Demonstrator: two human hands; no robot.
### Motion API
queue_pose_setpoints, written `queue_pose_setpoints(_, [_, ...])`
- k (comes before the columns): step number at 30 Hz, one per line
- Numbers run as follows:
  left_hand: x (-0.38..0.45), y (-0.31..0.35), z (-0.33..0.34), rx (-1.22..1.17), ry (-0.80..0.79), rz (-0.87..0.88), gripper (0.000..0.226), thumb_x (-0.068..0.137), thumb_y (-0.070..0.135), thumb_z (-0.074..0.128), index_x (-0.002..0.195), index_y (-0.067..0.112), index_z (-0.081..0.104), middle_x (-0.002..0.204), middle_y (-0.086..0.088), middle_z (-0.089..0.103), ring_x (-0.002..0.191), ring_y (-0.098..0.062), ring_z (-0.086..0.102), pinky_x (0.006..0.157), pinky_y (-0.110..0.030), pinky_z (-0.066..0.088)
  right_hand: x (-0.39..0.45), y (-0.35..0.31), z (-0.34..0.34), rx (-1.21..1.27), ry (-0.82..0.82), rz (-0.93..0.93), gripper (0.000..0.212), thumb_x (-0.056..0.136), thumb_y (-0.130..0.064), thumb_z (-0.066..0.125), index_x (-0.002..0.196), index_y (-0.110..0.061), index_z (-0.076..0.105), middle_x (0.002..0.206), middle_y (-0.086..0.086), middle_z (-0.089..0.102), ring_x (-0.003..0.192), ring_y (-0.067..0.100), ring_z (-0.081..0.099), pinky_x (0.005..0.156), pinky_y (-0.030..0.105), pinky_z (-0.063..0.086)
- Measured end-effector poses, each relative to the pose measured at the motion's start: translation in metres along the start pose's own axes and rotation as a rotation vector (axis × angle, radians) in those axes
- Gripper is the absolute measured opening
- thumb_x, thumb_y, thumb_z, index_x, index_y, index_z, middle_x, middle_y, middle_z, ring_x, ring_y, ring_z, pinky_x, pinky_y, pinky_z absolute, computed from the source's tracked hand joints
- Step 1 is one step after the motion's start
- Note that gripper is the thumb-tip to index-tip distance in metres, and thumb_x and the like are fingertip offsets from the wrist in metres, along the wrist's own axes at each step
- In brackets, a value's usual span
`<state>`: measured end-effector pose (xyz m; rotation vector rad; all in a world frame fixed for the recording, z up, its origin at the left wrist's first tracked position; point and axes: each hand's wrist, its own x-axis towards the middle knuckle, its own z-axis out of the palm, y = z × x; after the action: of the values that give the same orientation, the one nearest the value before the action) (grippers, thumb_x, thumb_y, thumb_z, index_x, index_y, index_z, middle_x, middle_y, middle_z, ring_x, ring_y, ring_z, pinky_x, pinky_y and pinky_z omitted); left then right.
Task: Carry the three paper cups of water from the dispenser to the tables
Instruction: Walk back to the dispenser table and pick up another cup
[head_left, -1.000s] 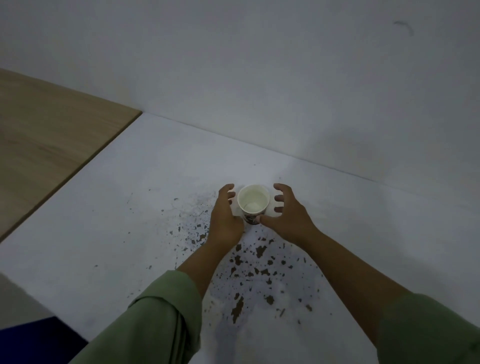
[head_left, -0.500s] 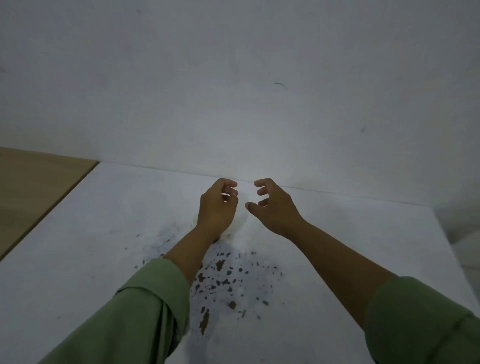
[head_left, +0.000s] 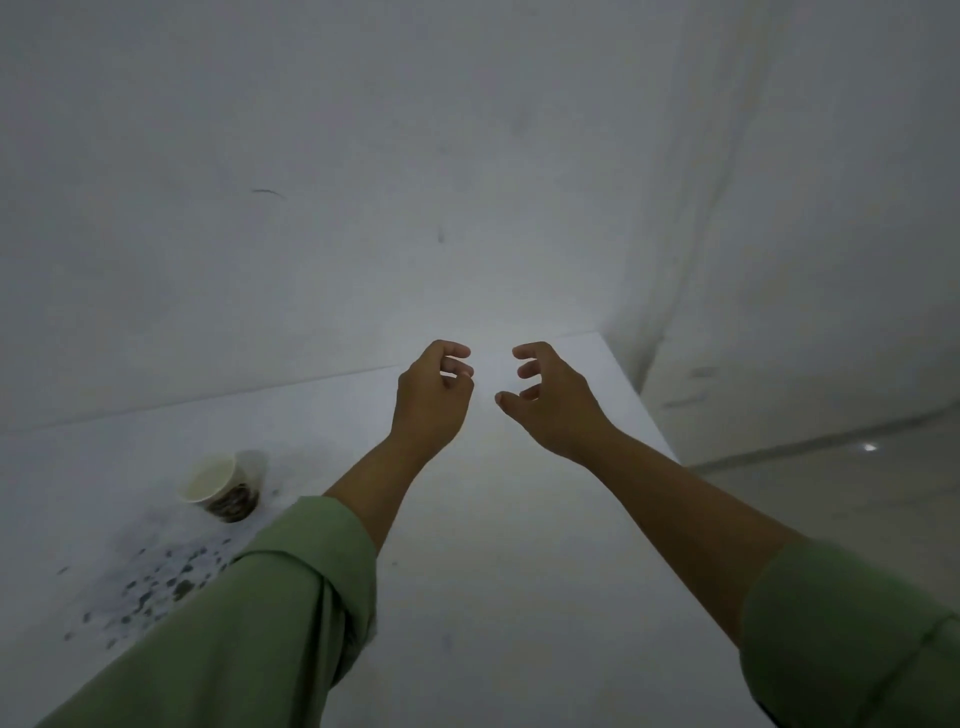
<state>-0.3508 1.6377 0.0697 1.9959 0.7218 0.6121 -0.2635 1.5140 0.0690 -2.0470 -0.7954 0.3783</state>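
Paper cup (head_left: 221, 486) stands upright on the white table (head_left: 519, 597), left side, beside a patch of dark flecks (head_left: 156, 582). Nothing touches it. Left hand (head_left: 432, 399) and right hand (head_left: 553, 402) hover well apart from the cup, over the table's far right end, fingers loosely curled and parted, empty. Green sleeves (head_left: 270, 613) pushed up both forearms. Wall (head_left: 363, 156) behind.

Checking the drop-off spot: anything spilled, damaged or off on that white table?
Yes. Dark flecks mark the white table just in front of the paper cup; chipped surface or debris, cannot tell which. The cup stands upright, no puddle visible. Both hands are empty.
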Motion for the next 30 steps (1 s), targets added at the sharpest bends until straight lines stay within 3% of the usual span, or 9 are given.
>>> queue_pose_setpoints(4, [-0.037,0.040,0.066,-0.012,-0.136,0.063,0.025,0.087,0.005,0.049,0.104,0.020,0.056,0.091,0.000,0.065,0.079,-0.008,0.062,0.059,-0.021,0.046,-0.049,0.044,-0.064,0.007,0.108,0.073,0.056,0.082,-0.031,0.068,0.130,-0.024,0.039,0.120,0.000,0.053,0.089,0.011,0.056,0.070,0.021,0.043])
queue_pose_setpoints(11, [-0.116,0.108,0.189,-0.072,-0.356,0.159,0.024,0.086,0.006,0.050,0.100,0.025,0.055,0.088,0.005,0.064,0.076,-0.004,0.061,0.052,-0.011,0.043,-0.155,0.118,-0.176,-0.004,0.298,0.240,0.056,0.082,-0.027,0.069,0.130,-0.022,0.040,0.121,0.002,0.053,0.091,0.014,0.056,0.070,0.021,0.044])
queue_pose_setpoints(14, [-0.181,0.164,0.275,-0.092,-0.571,0.229,0.023,0.087,0.008,0.049,0.103,0.023,0.056,0.091,0.002,0.065,0.079,-0.006,0.060,0.058,-0.013,0.046,-0.239,0.172,-0.253,0.018,0.491,0.357,0.055,0.083,-0.027,0.068,0.130,-0.024,0.040,0.117,0.000,0.051,0.088,0.011,0.055,0.070,0.023,0.045])
queue_pose_setpoints(19, [-0.196,0.189,0.300,-0.127,-0.587,0.272,0.023,0.086,0.008,0.049,0.103,0.022,0.055,0.092,0.000,0.064,0.079,-0.008,0.061,0.060,-0.018,0.045,-0.267,0.184,-0.279,0.024,0.527,0.384,0.054,0.083,-0.028,0.067,0.129,-0.026,0.039,0.115,-0.002,0.049,0.092,0.013,0.055,0.070,0.028,0.049])
queue_pose_setpoints(25, [-0.255,0.245,0.378,-0.139,-0.789,0.394,0.022,0.087,0.007,0.050,0.107,0.016,0.054,0.094,-0.004,0.062,0.080,-0.015,0.060,0.066,-0.027,0.049,-0.343,0.225,-0.342,0.011,0.713,0.489,0.055,0.083,-0.030,0.067,0.130,-0.026,0.039,0.114,-0.004,0.048,0.091,0.010,0.055,0.074,0.030,0.050])
queue_pose_setpoints(30, [-0.292,0.281,0.441,-0.146,-0.928,0.460,0.022,0.088,0.009,0.050,0.106,0.022,0.053,0.091,0.003,0.061,0.078,-0.005,0.059,0.060,-0.018,0.044,-0.386,0.260,-0.379,0.012,0.847,0.579,0.056,0.081,-0.031,0.068,0.128,-0.028,0.039,0.110,-0.008,0.047,0.088,0.008,0.055,0.062,0.019,0.042])
